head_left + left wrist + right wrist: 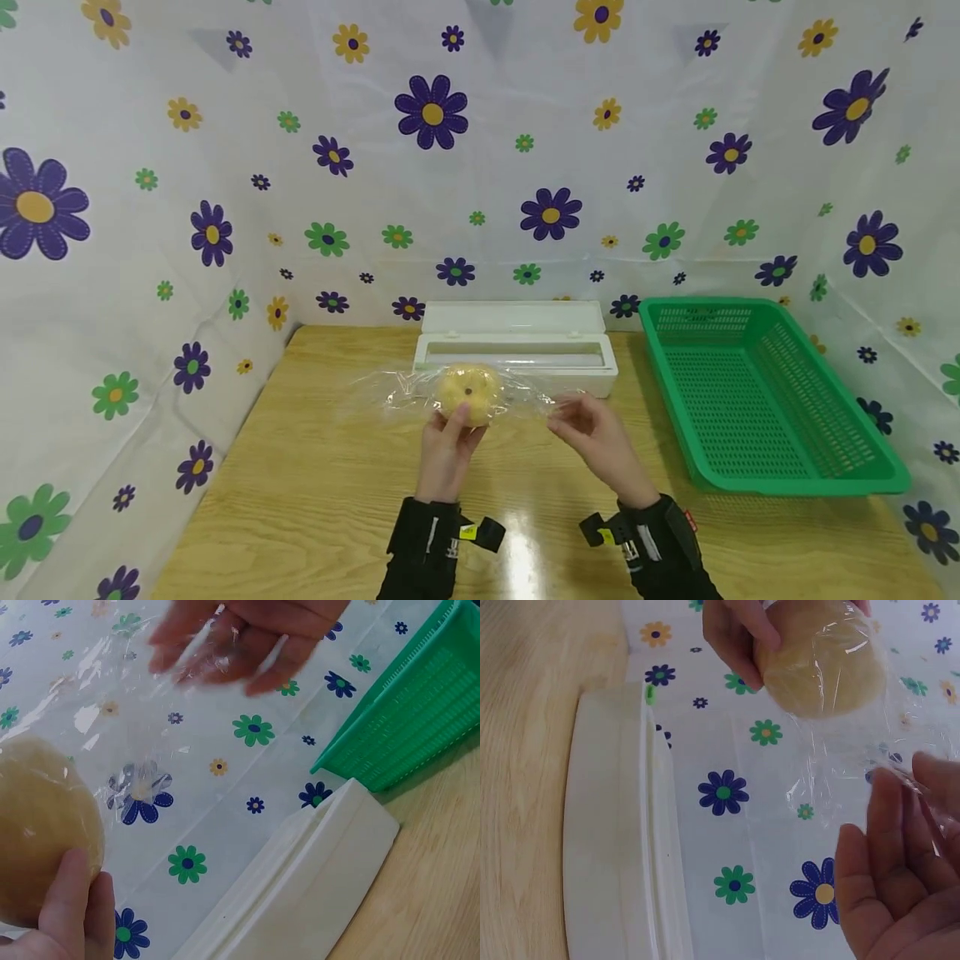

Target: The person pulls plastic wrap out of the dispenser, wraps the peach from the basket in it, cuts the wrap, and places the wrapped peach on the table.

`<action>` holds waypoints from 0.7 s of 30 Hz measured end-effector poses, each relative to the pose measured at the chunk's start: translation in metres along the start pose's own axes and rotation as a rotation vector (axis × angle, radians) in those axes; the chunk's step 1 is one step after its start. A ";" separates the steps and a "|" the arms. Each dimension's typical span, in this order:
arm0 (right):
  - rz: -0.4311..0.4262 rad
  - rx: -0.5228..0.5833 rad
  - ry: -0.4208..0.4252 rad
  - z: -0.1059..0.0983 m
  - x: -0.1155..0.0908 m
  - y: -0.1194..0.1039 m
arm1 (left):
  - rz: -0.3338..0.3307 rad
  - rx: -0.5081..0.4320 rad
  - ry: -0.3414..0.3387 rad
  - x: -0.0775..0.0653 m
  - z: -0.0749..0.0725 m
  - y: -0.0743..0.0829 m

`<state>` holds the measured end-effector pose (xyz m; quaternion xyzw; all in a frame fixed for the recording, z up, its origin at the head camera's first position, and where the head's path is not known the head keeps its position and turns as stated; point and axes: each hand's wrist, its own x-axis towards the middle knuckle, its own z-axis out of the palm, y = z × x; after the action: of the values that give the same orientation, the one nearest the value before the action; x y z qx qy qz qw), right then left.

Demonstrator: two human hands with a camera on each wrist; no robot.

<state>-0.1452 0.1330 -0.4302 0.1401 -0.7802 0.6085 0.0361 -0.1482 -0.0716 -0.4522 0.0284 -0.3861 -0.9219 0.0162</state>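
Observation:
A round yellow fruit (470,390) with a dark dimple, like a pear or an apple, is held above the table in my left hand (447,450). Clear plastic wrap (525,393) lies around the fruit and stretches out loose on both sides. My right hand (600,437) pinches the right end of the wrap between thumb and fingers. In the right wrist view the wrap (821,761) runs from the fruit (821,664) to those fingertips. The left wrist view shows the left fingers (64,900) against the fruit's side.
Behind the hands stands a white wrap dispenser (517,383), its lid (513,317) raised and a roll inside. A green plastic basket (678,417) stands to the right on the wooden table (300,483). A flowered cloth (375,200) hangs behind and at the sides.

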 end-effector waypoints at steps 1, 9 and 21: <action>-0.010 0.013 0.038 0.001 0.001 0.002 | -0.005 0.012 0.001 0.000 0.000 0.000; -0.048 -0.022 0.171 -0.008 0.002 0.005 | -0.008 0.067 -0.014 -0.003 -0.006 0.004; -0.096 -0.082 0.017 -0.013 0.003 0.009 | -0.017 0.103 -0.111 -0.004 -0.008 0.001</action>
<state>-0.1517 0.1470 -0.4349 0.1708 -0.7965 0.5748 0.0775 -0.1437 -0.0772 -0.4570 -0.0188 -0.4329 -0.9011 -0.0145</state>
